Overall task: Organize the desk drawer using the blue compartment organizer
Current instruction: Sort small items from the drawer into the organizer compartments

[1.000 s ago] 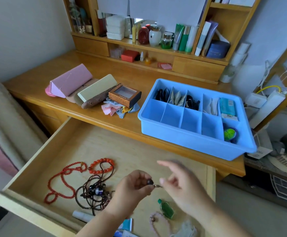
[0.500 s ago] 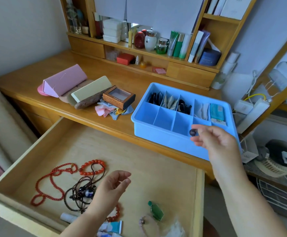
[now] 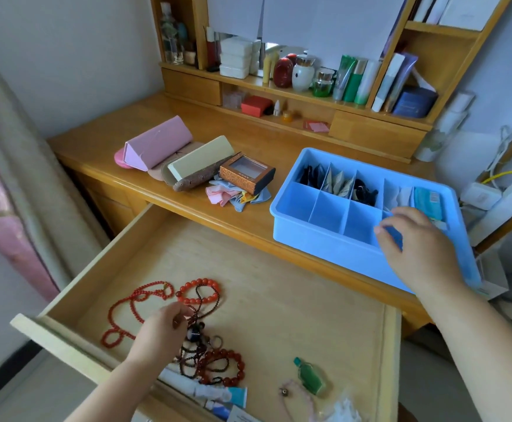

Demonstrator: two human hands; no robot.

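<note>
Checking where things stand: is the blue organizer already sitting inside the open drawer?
No, the blue organizer sits on the desktop behind the drawer, which holds only loose items.

Right hand (image 3: pixel 417 248) hides organizer's (image 3: pixel 291 208) front-right compartment.

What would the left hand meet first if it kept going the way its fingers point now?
The left hand points away from the person along the drawer floor. First in line is probably the red bead bracelet, just past the fingertips, though depth there is unclear.
</note>
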